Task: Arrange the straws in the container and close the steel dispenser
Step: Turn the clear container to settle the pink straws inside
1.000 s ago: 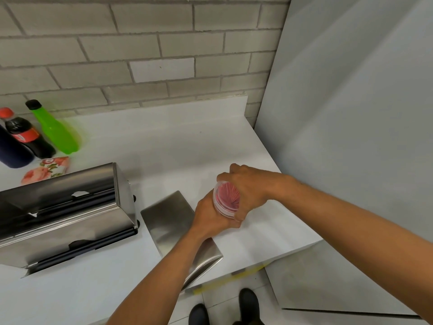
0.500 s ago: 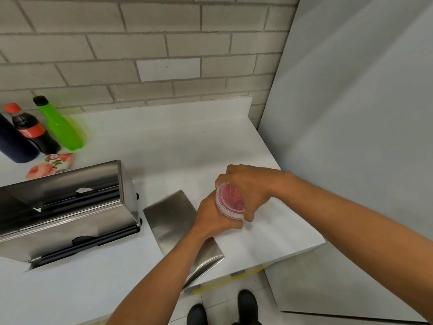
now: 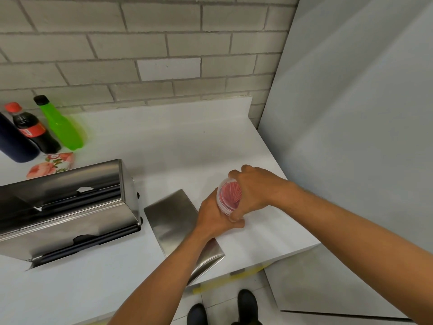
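at the far left of the white desk [image 3: 164,141] stand a cola bottle [image 3: 30,130] and a green bottle [image 3: 62,126]. nearer, the steel dispenser [image 3: 68,209] sits open, its flat steel lid [image 3: 178,226] lying just to its right. the left hand [image 3: 215,214] grips a clear container [image 3: 226,199] of red straws [image 3: 232,193] from below, fingers wrapped around it; the right hand [image 3: 254,188] clasps its top.
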`<state>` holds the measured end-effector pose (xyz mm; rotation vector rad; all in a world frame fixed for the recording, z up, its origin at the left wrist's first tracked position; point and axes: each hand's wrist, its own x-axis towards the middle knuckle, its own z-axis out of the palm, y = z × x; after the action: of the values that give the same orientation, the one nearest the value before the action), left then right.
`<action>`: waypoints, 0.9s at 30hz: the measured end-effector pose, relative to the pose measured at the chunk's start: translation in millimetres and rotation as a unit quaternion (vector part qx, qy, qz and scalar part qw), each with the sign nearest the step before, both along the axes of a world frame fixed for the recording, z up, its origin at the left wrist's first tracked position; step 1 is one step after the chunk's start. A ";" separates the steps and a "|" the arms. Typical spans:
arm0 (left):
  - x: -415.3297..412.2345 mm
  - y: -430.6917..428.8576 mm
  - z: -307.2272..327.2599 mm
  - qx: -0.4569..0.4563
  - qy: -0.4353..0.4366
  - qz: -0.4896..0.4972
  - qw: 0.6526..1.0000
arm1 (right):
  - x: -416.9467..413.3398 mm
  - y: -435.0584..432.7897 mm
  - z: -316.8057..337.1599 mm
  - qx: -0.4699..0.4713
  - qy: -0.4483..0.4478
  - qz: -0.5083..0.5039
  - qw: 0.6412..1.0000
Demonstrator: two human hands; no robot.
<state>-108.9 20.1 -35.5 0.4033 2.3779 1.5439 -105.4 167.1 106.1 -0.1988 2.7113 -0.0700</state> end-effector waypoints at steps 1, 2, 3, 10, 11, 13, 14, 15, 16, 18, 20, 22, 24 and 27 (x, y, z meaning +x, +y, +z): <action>0.2 0.1 0.3 -0.001 -0.001 0.002 1.000 | 0.5 -1.4 0.5 0.007 -0.005 -0.002 1.000; 0.6 0.0 0.3 -0.004 -0.001 0.004 1.000 | 0.2 -1.8 1.3 0.008 -0.014 -0.003 1.000; 1.3 0.3 0.7 -0.007 0.001 0.006 1.000 | 0.1 -0.6 2.5 0.004 -0.025 -0.002 1.000; 2.3 0.9 1.5 -0.008 0.005 0.011 1.000 | -2.6 8.8 7.8 0.002 -0.037 0.063 0.997; 2.7 1.0 0.5 -0.006 0.007 0.013 1.000 | -3.2 9.1 7.2 0.003 -0.025 0.065 0.998; 3.2 1.2 -1.4 -0.004 0.012 0.019 1.000 | -3.2 10.0 6.0 0.000 -0.009 0.055 0.998; 3.4 1.9 -2.5 -0.005 0.014 0.022 1.000 | -2.6 10.2 5.2 -0.001 -0.003 0.046 0.999; 3.7 2.6 -4.0 -0.008 0.016 0.023 1.000 | -1.9 10.1 4.3 -0.001 0.003 0.038 0.999; 4.1 3.3 -5.4 -0.011 0.016 0.025 0.999 | -1.3 9.8 3.3 -0.001 0.007 0.030 1.000; 5.0 4.1 -6.9 -0.013 0.017 0.030 0.999 | -0.1 8.4 1.7 -0.001 0.009 0.017 1.000; 5.5 4.6 -6.6 -0.012 0.019 0.028 0.999 | 0.5 7.7 1.1 -0.006 0.000 0.007 1.000; 5.8 5.8 -6.2 -0.007 0.017 0.020 1.000 | 1.9 8.7 -0.6 -0.020 -0.016 -0.010 1.000; 6.3 5.9 -4.5 0.006 0.013 0.017 1.000 | 5.9 8.4 -2.7 -0.026 -0.023 -0.030 0.999; 7.7 5.6 -3.6 0.045 0.007 0.006 0.999 | 11.5 3.6 -4.3 -0.021 -0.010 -0.054 0.998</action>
<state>-101.3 25.6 -39.1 0.4192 2.3321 1.6624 -93.9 170.7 101.8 -0.0635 2.7007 -0.1595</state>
